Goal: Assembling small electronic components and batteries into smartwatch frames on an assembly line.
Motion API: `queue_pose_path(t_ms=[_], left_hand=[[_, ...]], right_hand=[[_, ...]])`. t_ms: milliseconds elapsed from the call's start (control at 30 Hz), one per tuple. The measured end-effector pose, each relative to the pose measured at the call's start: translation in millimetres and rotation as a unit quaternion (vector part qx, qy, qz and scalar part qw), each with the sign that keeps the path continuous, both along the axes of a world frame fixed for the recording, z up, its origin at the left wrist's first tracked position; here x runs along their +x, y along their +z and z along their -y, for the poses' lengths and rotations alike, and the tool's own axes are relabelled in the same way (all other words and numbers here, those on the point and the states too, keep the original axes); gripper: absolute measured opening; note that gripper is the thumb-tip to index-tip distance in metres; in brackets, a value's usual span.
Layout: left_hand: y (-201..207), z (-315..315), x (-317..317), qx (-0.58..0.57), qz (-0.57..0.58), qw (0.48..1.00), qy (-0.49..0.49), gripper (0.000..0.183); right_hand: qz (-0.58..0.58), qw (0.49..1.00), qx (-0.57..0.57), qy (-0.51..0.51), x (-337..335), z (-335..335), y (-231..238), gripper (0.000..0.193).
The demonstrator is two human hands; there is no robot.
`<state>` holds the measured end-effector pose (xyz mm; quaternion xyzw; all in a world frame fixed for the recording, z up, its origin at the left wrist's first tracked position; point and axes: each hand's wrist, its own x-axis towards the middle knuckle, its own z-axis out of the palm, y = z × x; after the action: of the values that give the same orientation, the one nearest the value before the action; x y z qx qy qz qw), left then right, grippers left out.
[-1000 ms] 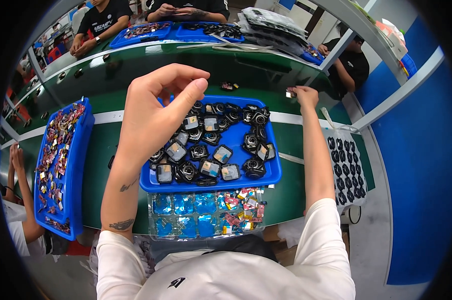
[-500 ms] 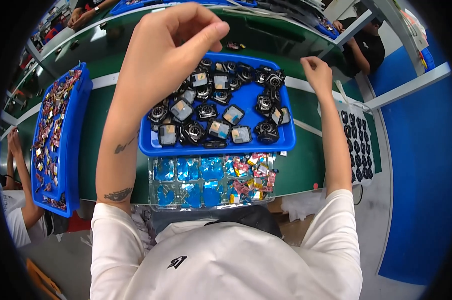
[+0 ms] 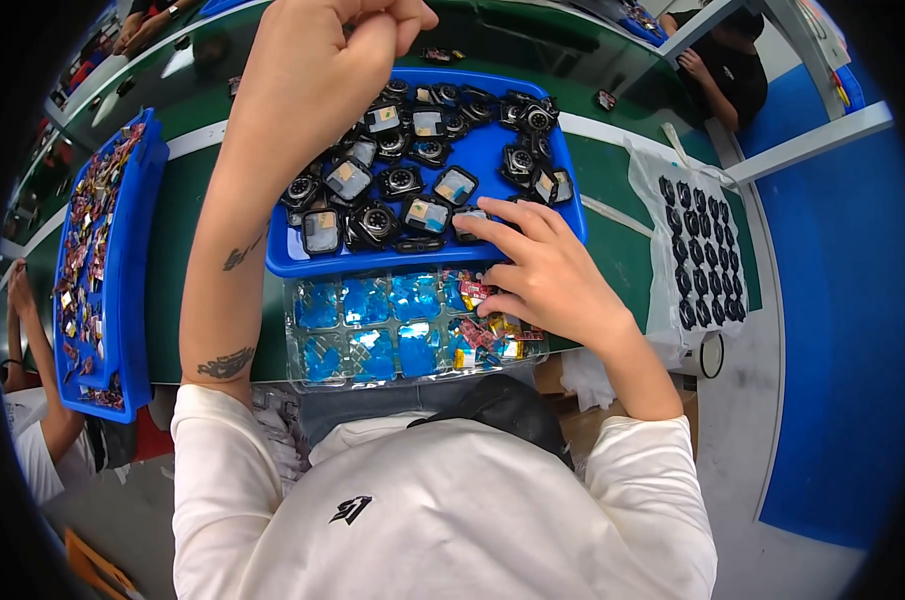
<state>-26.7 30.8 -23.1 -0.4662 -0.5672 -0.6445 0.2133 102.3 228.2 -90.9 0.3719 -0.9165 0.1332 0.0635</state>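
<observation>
R hand (image 3: 552, 280) splayed over blk, grey-faced watch cases (image 3: 425, 214); L hand (image 3: 317, 75) curled, grip unclear.

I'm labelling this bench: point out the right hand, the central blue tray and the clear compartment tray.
Right hand (image 3: 554, 280): head view, back of hand.
Central blue tray (image 3: 482, 150): head view, bare floor.
Clear compartment tray (image 3: 390, 323): head view, divider.

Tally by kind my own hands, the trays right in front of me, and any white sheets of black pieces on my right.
Left hand and right hand: 2
Blue tray: 1
Clear tray: 1
White sheet: 1
Total: 5
</observation>
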Motion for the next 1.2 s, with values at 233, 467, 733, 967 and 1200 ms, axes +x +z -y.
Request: queue_pose_path(t_ms=[233,467,733,967,1200], left_hand=[[-3,10,-4,-0.012,-0.084,0.996,-0.012,0.01],[10,13,18,-0.211,0.003,0.964,0.159,0.007],[16,15,32,-0.282,0.093,0.954,0.039,0.013],[20,15,34,-0.316,0.103,0.943,-0.002,0.012],[23,19,29,-0.336,0.173,0.925,-0.043,0.014]], right_hand=[[-0.035,0.999,-0.011,-0.005,-4,-1,-11,0.012],[-0.004,0.985,-0.17,-0.03,-15,-7,-2,0.009],[0.161,0.862,-0.481,-0.004,-38,10,26,0.009],[0.197,0.775,-0.6,0.001,-48,14,21,0.014],[0.152,0.79,-0.593,0.048,-59,10,29,0.01]])
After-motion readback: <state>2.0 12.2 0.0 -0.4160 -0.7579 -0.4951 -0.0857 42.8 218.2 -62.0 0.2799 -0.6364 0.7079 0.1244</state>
